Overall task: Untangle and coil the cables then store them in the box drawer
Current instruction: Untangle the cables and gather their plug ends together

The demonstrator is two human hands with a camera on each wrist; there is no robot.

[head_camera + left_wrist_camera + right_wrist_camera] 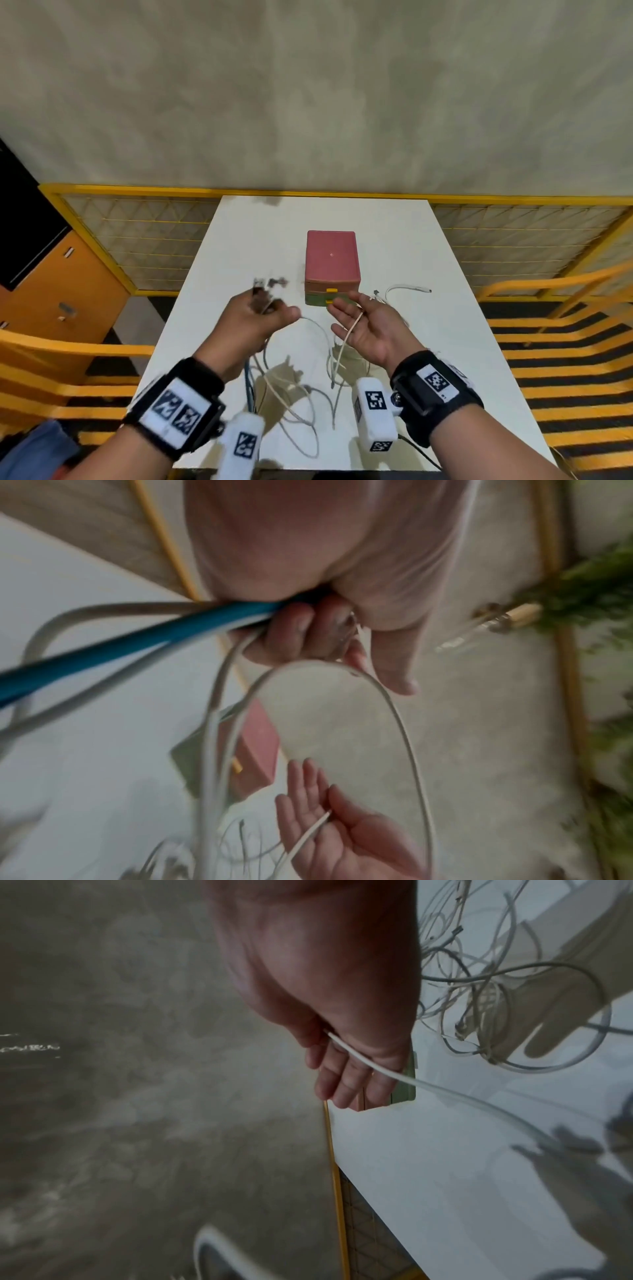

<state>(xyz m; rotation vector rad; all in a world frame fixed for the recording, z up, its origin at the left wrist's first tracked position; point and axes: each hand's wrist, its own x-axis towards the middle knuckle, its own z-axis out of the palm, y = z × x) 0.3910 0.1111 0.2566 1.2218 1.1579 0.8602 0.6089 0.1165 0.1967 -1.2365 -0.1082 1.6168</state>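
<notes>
A pink box (331, 260) with a green lower drawer and yellow handles stands mid-table, drawers closed. My left hand (263, 315) is raised left of it and grips a bundle of cables, a blue cable (103, 647) among white ones, with blurred connectors sticking out above the fingers (298, 631). My right hand (363, 322) is palm up in front of the box, fingers straight. A white cable (346, 342) is held in the crook of its thumb (308, 1045) and hangs to the table. The remaining tangled cables (294, 394) lie near the front edge.
Another thin cable (407, 287) lies right of the box. The white table (445, 342) is ringed by yellow railings (548, 342) and a yellow mesh fence (137, 240). An orange cabinet (51, 291) stands at the left.
</notes>
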